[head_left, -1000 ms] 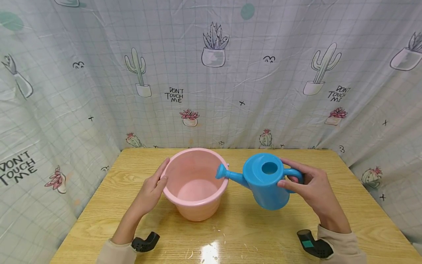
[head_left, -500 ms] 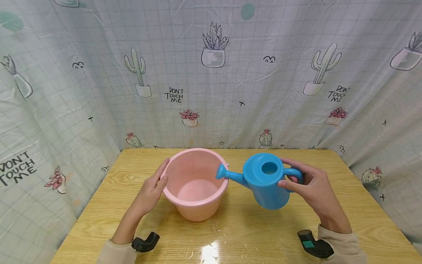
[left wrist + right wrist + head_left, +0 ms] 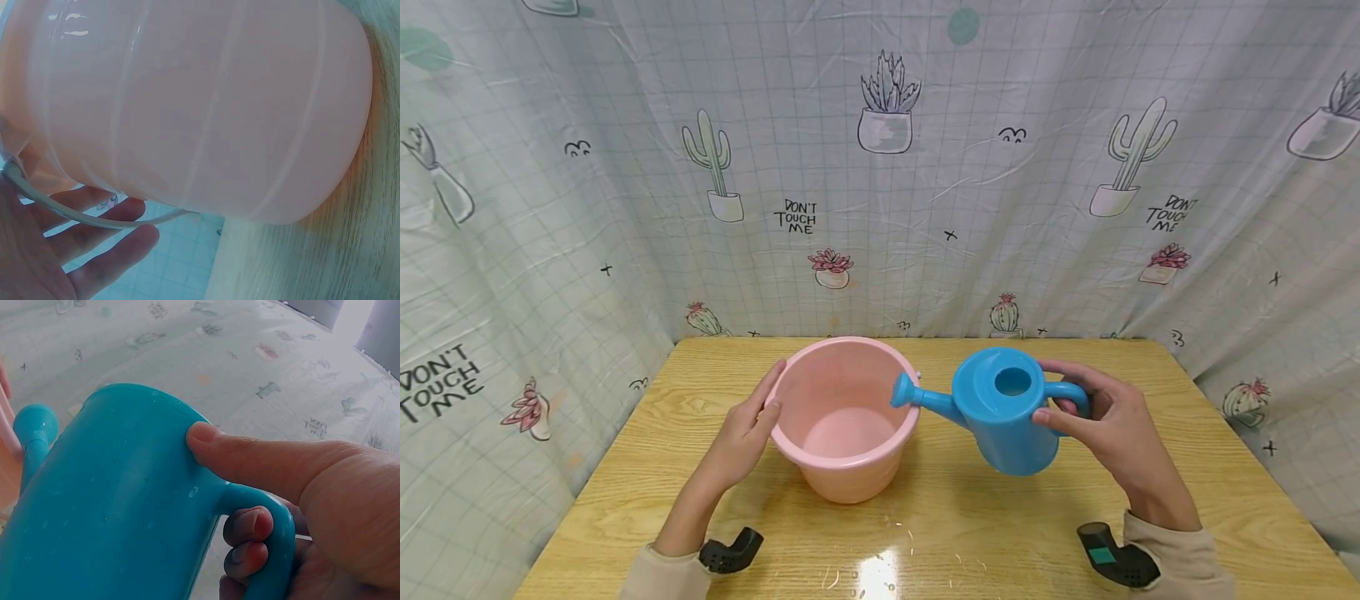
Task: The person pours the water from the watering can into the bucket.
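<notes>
A pink bucket (image 3: pixel 850 483) stands upright on the wooden table. My left hand (image 3: pixel 741 437) holds its left rim, thumb over the edge. In the left wrist view, several fingers (image 3: pixel 119 259) spread loosely behind the bucket's thin handle (image 3: pixel 87 217). My right hand (image 3: pixel 1108 421) grips the blue watering can (image 3: pixel 1011 437), fingers curled through its loop handle (image 3: pixel 282 531) and thumb pressed on the body near the top. The can looks raised above the table, nearly level. Its spout head (image 3: pixel 904 390) reaches over the bucket's right rim. Water drops cling to the can's side.
The wooden table (image 3: pixel 970 533) has small wet spots near its front. A curtain (image 3: pixel 955 183) printed with cacti hangs behind and along both sides. Black devices (image 3: pixel 732 550) sit at both wrists.
</notes>
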A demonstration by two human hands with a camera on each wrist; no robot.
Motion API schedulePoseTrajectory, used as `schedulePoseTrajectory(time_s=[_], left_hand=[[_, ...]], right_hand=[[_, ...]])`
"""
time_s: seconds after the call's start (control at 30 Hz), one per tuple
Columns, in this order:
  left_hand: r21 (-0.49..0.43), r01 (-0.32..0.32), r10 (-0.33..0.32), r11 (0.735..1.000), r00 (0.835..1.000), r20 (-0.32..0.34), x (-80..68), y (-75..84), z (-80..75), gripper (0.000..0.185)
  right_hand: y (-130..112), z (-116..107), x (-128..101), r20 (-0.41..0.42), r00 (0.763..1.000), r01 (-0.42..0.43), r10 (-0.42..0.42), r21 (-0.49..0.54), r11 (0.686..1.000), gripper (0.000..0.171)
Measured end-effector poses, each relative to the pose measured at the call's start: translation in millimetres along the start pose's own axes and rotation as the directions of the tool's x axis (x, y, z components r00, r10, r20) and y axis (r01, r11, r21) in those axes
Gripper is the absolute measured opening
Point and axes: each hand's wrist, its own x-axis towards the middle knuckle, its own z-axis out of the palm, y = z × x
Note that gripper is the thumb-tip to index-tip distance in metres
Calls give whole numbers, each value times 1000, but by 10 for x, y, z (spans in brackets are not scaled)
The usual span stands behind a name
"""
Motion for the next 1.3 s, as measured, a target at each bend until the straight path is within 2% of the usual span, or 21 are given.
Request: schedulePoseTrajectory(time_s=[0.23, 0.5, 0.9, 1.3], left_hand=[[3, 0, 0, 1000, 1000, 0, -7, 10, -3, 51], [10, 2, -2, 1000, 1000, -3, -13, 13, -1, 51], [7, -1, 1, 1000, 1000, -4, -7, 11, 1, 51], [15, 2, -2, 1000, 1000, -11, 11, 7, 0, 51]], right_hand=[[2, 12, -8, -4, 1000, -19, 19, 31, 999, 53], [10, 21, -6, -5, 1000, 16, -15, 74, 997, 51], [3, 30, -6, -20, 1000, 13, -12, 47, 999, 52], [-2, 35, -8, -31, 1000, 4, -2, 75, 997, 52]])
